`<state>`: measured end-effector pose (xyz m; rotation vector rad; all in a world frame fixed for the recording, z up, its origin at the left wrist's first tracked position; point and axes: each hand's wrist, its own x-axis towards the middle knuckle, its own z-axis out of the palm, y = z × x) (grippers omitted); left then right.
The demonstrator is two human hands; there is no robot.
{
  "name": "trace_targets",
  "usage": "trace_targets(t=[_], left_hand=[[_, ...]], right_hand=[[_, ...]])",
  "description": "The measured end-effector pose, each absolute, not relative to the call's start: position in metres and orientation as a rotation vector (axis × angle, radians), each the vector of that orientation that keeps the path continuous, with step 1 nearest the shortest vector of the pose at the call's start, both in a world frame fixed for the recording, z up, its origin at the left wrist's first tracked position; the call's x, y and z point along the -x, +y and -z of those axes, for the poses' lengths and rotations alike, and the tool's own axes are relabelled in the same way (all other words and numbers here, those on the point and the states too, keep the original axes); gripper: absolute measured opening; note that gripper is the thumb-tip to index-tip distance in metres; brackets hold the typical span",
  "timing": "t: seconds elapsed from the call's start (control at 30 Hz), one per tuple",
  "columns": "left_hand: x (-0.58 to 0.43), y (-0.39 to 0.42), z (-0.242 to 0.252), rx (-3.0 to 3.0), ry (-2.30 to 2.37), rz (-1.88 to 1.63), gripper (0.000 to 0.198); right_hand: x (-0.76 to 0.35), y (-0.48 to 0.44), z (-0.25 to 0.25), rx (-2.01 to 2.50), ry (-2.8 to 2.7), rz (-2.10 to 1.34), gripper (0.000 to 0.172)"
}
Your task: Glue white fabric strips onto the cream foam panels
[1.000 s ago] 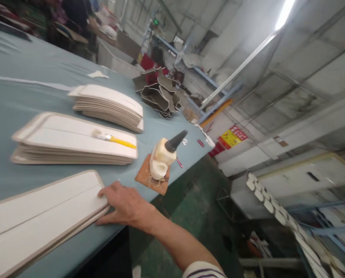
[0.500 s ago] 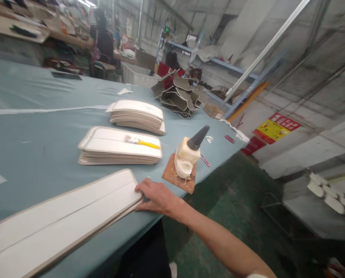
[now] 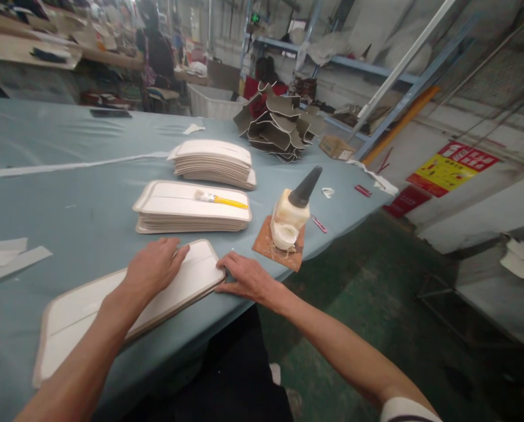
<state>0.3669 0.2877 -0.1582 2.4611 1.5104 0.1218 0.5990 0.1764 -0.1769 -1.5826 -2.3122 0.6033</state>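
Note:
A long white panel with a beige border lies slantwise along the near table edge, with at least one more layer under it. My left hand rests flat on its top, fingers stretched out. At the panel's right end, my right hand grips the corner, thumb below and fingers above. Just beyond is a stack of similar panels with a yellow-handled brush on it. Farther back sits another stack. Right of my right hand, a black-nozzled bottle stands on a brown board.
White strips lie at the left of the blue-green table. Dark grey cut pieces are heaped at the back. A small red tool lies beyond the bottle, near the table's right edge. A cardboard box sits at the far corner.
My left hand has come into view and lies on the panel. My right hand keeps its hold on the panel's right end. The camera view has shifted, and more white strips show at left.

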Motion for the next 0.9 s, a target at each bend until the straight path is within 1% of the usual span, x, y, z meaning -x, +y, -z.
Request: trace_targets(t=[0.07,0.23,0.3,0.5,0.73,0.9], left_hand=[[-0.374,0.29,0.162,-2.491,1.482,-0.035,0.045],[-0.374,0.287,0.165,-2.538,1.482,0.067,0.054],[-0.375,0.289,0.166,-2.537,1.485,0.089,0.055],[-0.375,0.298,0.168,-2.48,1.43,0.115,0.048],[-0.372,0.299,0.172,-2.43,1.365,0.079,0.045],[-0.372,0.292,0.165,-2.416,1.416,0.086,0.037]], right_hand=[[-0.6,0.176,0.18,1.585,-2.284,-0.598,0.045],[-0.601,0.175,0.186,1.574,-2.26,-0.591,0.043],[-0.601,0.175,0.187,1.57,-2.27,-0.582,0.044],[-0.599,0.174,0.189,1.591,-2.274,-0.569,0.047],[-0.598,0.177,0.183,1.653,-2.239,-0.633,0.048],[-0.593,0.176,0.175,1.645,-2.275,-0.651,0.04]])
